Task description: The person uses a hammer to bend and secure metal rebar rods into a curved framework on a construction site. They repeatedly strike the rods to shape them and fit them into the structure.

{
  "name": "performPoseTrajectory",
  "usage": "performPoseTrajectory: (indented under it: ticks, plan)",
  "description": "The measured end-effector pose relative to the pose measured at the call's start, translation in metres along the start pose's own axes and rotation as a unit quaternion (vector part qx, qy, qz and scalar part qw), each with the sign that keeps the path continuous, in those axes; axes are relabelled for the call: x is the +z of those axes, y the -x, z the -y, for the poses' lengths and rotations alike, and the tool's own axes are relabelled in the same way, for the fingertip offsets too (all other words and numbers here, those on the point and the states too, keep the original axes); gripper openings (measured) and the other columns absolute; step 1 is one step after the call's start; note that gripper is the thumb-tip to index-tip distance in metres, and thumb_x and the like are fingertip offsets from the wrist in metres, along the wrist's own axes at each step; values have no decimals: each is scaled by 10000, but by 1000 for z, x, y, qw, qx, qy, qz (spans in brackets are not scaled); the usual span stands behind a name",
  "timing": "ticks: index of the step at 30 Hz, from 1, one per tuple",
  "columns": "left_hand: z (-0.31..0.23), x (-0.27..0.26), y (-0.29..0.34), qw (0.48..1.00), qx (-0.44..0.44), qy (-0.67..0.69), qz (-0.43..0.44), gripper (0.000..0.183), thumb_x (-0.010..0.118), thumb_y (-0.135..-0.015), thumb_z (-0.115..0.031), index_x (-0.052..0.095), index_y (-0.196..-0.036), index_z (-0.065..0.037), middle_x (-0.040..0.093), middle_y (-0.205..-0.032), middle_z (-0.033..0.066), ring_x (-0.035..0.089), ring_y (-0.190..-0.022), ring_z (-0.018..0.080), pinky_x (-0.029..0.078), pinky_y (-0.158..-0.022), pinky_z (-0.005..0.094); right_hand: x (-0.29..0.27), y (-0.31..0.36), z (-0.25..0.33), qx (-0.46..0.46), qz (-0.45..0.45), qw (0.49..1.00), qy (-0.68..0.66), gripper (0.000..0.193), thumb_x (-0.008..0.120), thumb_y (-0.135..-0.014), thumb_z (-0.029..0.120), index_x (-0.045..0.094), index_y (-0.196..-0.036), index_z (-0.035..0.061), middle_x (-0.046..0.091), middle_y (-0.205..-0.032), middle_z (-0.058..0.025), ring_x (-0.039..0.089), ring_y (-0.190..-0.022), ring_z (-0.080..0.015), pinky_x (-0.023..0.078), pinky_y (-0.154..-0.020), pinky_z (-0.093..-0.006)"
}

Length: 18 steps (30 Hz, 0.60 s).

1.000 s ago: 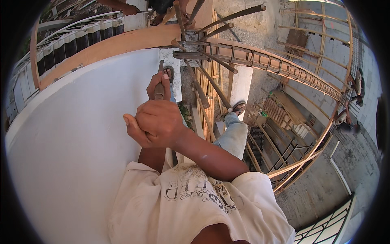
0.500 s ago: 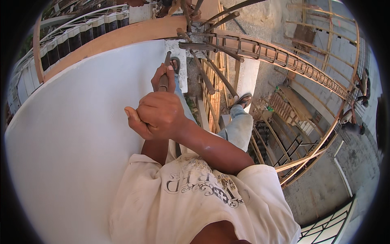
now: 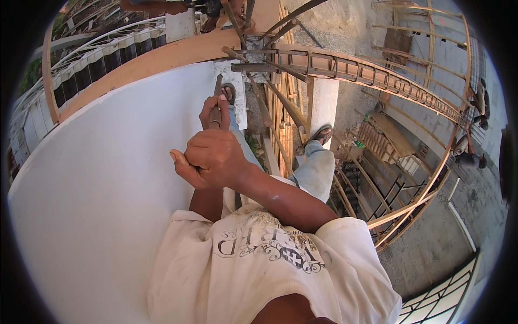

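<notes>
Both my hands are closed around a dark round bar [image 3: 215,115] that points away from me, its narrower far end close to my left foot. My left hand [image 3: 209,110] grips it farther out. Nearer my body, my right hand [image 3: 211,157] makes a fist on it, thumb sticking out to the left, and hides the near end of the bar. The left forearm is partly hidden behind the right hand. To the left of both hands rises a smooth white wall [image 3: 102,162].
My sandalled left foot [image 3: 229,93] stands on a concrete ledge, the right foot [image 3: 322,135] on a pale beam [image 3: 325,102]. Wooden poles and a rebar cage [image 3: 372,73] lie ahead. Another person's arm [image 3: 156,6] shows at the top. Scaffold and ground lie far below right.
Both hands and the bar sit slightly lower in the picture, still gripped the same way. The view has shifted a little, and more of the other person shows at the top.
</notes>
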<state>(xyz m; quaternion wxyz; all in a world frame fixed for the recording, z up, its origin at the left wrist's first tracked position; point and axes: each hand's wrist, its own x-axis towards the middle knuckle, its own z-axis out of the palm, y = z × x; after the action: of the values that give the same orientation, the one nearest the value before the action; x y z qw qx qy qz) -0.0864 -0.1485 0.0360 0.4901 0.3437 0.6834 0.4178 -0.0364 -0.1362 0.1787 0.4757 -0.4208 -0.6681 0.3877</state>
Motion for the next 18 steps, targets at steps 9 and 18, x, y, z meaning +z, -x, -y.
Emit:
performPoseTrajectory:
  ticks: [9, 18]
  plan:
    - [64, -12, 1, 989, 87, -122, -15, 85, 566, -920, -52, 583, -895, 28, 584, -787, 70, 504, -726, 124, 441, -676, 257, 25, 50, -28, -35, -21, 999, -31, 349, 694, -714, 85, 471, -445, 85, 439, -448, -36, 471, -432, -204, 391, -454, -326]
    - [14, -15, 12, 993, 112, 46, -12, 160, 541, -926, -35, 526, -1074, 27, 598, -916, 131, 574, -899, 173, 474, -838, 299, 0, -6, 9, -19, -22, 1000, 3, 378, 680, -735, 129, 468, -425, 93, 484, -452, -37, 483, -419, -200, 430, -633, -363]
